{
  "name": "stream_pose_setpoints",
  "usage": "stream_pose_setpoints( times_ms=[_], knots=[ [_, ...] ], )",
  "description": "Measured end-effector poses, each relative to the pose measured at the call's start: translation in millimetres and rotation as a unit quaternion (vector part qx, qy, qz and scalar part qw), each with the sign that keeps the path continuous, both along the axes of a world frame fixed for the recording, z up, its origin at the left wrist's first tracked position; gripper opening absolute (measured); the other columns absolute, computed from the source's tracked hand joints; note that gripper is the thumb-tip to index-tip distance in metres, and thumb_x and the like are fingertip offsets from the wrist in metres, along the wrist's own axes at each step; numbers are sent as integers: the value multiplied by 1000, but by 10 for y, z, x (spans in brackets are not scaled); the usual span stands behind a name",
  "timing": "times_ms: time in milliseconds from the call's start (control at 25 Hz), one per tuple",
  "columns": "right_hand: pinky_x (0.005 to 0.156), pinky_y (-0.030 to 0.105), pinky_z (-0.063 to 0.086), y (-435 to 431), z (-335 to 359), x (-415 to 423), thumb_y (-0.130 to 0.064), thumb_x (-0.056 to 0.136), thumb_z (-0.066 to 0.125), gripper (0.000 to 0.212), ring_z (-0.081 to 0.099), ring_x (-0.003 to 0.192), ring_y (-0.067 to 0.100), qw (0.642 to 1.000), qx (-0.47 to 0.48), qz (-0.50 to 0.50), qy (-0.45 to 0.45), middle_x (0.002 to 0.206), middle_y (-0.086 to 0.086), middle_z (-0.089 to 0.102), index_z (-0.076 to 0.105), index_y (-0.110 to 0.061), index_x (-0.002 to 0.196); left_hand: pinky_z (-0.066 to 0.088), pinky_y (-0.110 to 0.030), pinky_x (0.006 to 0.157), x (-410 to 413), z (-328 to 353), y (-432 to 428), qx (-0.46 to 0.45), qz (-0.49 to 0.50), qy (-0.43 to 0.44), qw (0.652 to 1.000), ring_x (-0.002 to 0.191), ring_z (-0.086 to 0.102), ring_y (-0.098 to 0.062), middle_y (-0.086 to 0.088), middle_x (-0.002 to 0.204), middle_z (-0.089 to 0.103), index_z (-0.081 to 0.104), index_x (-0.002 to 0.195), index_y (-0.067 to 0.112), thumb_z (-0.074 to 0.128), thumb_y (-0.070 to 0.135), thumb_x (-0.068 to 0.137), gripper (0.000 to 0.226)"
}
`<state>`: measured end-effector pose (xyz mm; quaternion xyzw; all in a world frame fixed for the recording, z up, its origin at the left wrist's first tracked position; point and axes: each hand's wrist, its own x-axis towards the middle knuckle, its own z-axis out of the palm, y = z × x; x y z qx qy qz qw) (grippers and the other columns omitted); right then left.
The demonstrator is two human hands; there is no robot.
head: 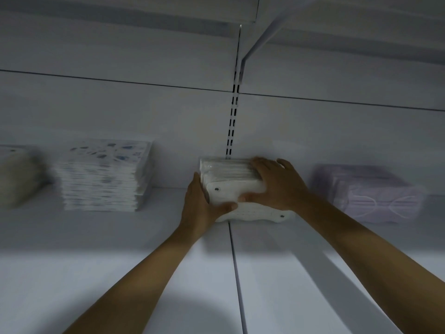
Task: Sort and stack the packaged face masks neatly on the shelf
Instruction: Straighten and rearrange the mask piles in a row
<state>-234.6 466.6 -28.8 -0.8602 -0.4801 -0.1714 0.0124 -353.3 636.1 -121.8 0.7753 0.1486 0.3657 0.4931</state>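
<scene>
The left hand (202, 203) and right hand (277, 186) clasp the white mask stack (231, 182) at centre frame on a dim white shelf (144, 273), one of four in the row.

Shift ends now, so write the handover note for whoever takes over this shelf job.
Left hand grips the white stack at its left side, thumb across the front. Right hand holds its top and front.
The white stack stands on the shelf by the back wall; patterned stack and blurred beige stack to its left, lilac stack to its right.
Done: four stacks, apart, sorted by look.
Left: the lowest white packs jut forward; square them.
</scene>
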Motion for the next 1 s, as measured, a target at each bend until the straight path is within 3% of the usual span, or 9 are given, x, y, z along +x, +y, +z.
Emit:
stream_pose_setpoints(
  times_ms=[200,320,400,520,600,680,760,840,1000],
  knots=[
    [118,40,14,43,50,-96,-99,50,15,133,20,145,16,1000,26,17,7,158,3,22,18,-14,151,50,-46,94,-12,56,-16,11,-31,-30,999,115,59,-14,4,122,63,51,128,25,91,52,48,94],
    [119,43,7,235,59,-276,-91,65,29,113,19,145,15,997,32,50,45,158,1,23,22,-18,150,50,-44,94,-50,82,-56,5,-34,-34,999,113,60,-12,4,120,62,49,126,23,89,47,55,85],
    [119,44,1,283,71,-331,-86,72,32,104,16,146,14,998,23,48,39,158,0,22,23,-17,150,49,-45,96,-76,85,-76,-10,-29,-27,999,115,58,-13,2,123,59,43,127,20,88,53,54,92],
    [114,42,23,84,56,-330,-71,83,36,84,36,138,22,979,187,62,-46,148,7,42,43,-11,141,34,-42,112,-122,133,-133,-7,7,-22,1000,136,38,-15,1,149,38,27,144,13,80,66,57,115],
    [99,34,35,-142,-46,-370,-56,89,45,59,52,119,24,959,265,77,-62,129,6,58,57,-12,126,20,-26,114,-190,245,-208,7,74,-59,996,139,23,-6,9,151,26,19,150,17,70,64,68,108],
    [85,29,36,-335,-242,-469,-45,90,49,41,58,99,22,955,279,89,-48,109,3,63,62,-14,112,18,-17,114,-254,324,-259,55,110,-126,984,140,22,-3,10,150,26,21,151,17,64,58,80,92],
    [77,25,32,-492,-448,-571,-40,88,51,31,59,87,20,959,262,101,-43,95,0,65,66,-15,100,21,-27,116,-270,322,-278,111,117,-153,975,142,24,-10,3,152,28,23,150,13,60,53,84,85],
    [76,22,30,-606,-590,-623,-36,87,54,26,58,81,17,961,249,113,-48,88,-3,66,68,-16,94,25,-40,116,-253,311,-280,177,128,-130,967,142,27,-19,-8,153,30,24,149,7,58,51,85,84],
    [75,25,36,-793,-595,-638,-36,86,55,27,62,80,17,965,235,108,-33,89,-4,68,69,-16,95,24,-40,116,-221,447,-320,317,122,-76,937,142,26,-23,-12,154,28,25,148,4,53,53,87,84]
  ],
)
